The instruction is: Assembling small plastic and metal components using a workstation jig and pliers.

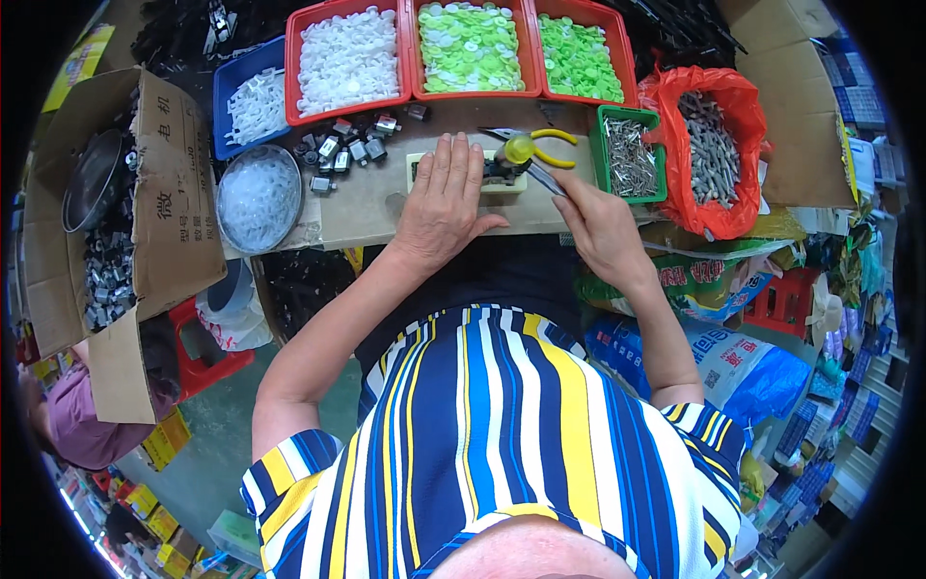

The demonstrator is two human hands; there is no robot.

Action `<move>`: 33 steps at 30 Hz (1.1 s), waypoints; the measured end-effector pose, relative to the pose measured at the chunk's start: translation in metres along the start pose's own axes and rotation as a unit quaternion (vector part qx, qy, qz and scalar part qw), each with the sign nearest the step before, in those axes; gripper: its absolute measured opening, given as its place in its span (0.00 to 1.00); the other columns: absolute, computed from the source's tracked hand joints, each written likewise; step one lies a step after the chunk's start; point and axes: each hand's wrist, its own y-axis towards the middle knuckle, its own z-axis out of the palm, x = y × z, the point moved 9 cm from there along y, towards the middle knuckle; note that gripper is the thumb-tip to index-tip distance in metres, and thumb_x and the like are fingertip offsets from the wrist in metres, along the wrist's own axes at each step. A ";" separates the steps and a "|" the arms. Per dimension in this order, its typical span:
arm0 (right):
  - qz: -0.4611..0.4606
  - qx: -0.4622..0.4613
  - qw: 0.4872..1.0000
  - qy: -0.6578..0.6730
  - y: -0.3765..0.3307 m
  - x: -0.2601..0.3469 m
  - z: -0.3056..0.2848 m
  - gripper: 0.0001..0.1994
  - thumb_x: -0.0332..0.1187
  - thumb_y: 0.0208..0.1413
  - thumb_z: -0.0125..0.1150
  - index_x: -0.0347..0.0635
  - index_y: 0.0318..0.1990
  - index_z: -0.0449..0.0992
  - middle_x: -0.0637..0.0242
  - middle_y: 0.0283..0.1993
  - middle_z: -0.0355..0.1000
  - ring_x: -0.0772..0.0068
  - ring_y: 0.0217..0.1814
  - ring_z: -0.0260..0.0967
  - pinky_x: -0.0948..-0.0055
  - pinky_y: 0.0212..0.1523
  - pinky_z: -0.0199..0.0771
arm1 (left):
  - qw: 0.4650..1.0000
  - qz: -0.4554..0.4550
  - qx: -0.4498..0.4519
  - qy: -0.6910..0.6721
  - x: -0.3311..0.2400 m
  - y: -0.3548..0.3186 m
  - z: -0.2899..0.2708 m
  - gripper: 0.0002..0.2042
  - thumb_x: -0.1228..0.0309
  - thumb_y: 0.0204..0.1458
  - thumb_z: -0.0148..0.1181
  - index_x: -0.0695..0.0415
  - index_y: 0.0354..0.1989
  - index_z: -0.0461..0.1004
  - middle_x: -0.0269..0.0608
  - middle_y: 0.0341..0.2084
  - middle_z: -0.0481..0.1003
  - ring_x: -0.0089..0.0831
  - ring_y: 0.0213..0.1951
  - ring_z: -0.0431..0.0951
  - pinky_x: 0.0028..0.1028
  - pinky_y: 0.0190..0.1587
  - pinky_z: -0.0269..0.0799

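Note:
My left hand (440, 198) lies flat with its fingers stretched forward over a cream-coloured block (516, 185) on the work table. A dark part (494, 174) sits on the block, partly hidden by the fingers and the tool. My right hand (603, 230) is closed around the metal handle of a small hammer (519, 149), whose rounded yellow-green head is over the right end of the block. Just beyond it rest yellow-handled pliers (555, 136), jaws pointing left. Several small motors (338, 154) are heaped left of my left hand.
Red trays hold white pieces (349, 58), green and white discs (470, 48) and green pieces (579, 60). Right stand a green bin of metal pins (632, 159) and a red bag of metal parts (709, 150). Left are a round dish (258, 198) and a cardboard box (174, 183).

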 end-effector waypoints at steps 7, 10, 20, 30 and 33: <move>-0.112 -0.157 0.981 -0.007 -0.015 0.042 -0.035 0.16 0.24 0.58 0.57 0.35 0.55 0.71 0.45 0.44 0.75 0.44 0.42 0.75 0.59 0.39 0.75 | 1.000 0.003 -0.018 0.019 0.001 -0.002 -0.002 0.48 0.41 0.42 0.63 0.71 0.63 0.61 0.62 0.62 0.64 0.54 0.65 0.63 0.45 0.65 0.59; -0.004 0.022 0.997 -0.077 -0.003 0.006 0.011 0.19 0.26 0.59 0.57 0.38 0.58 0.68 0.47 0.39 0.75 0.43 0.37 0.74 0.53 0.35 0.72 | 1.000 -0.004 -0.009 0.017 0.003 0.000 0.005 0.48 0.39 0.43 0.62 0.70 0.63 0.61 0.62 0.61 0.64 0.54 0.64 0.64 0.45 0.65 0.58; -0.020 0.008 0.993 -0.117 -0.008 0.006 0.013 0.21 0.26 0.57 0.54 0.39 0.59 0.68 0.48 0.29 0.75 0.46 0.30 0.75 0.53 0.31 0.75 | 1.000 0.010 -0.015 0.011 0.001 0.007 -0.006 0.48 0.44 0.42 0.66 0.73 0.63 0.60 0.67 0.63 0.61 0.57 0.65 0.62 0.46 0.66 0.57; -0.002 0.034 0.993 -0.115 -0.018 0.008 0.026 0.18 0.33 0.63 0.52 0.40 0.59 0.65 0.46 0.29 0.75 0.41 0.30 0.74 0.47 0.31 0.74 | 0.999 -0.008 -0.008 -0.041 -0.008 -0.011 -0.016 0.40 0.49 0.51 0.62 0.73 0.60 0.63 0.62 0.63 0.63 0.53 0.65 0.61 0.45 0.65 0.57; -0.007 0.026 0.995 -0.099 -0.015 0.011 0.025 0.18 0.34 0.63 0.51 0.40 0.59 0.65 0.45 0.30 0.75 0.40 0.32 0.74 0.46 0.32 0.74 | 0.993 0.014 -0.058 -0.099 -0.017 -0.022 -0.026 0.34 0.56 0.49 0.66 0.74 0.55 0.68 0.61 0.56 0.66 0.53 0.60 0.65 0.44 0.63 0.61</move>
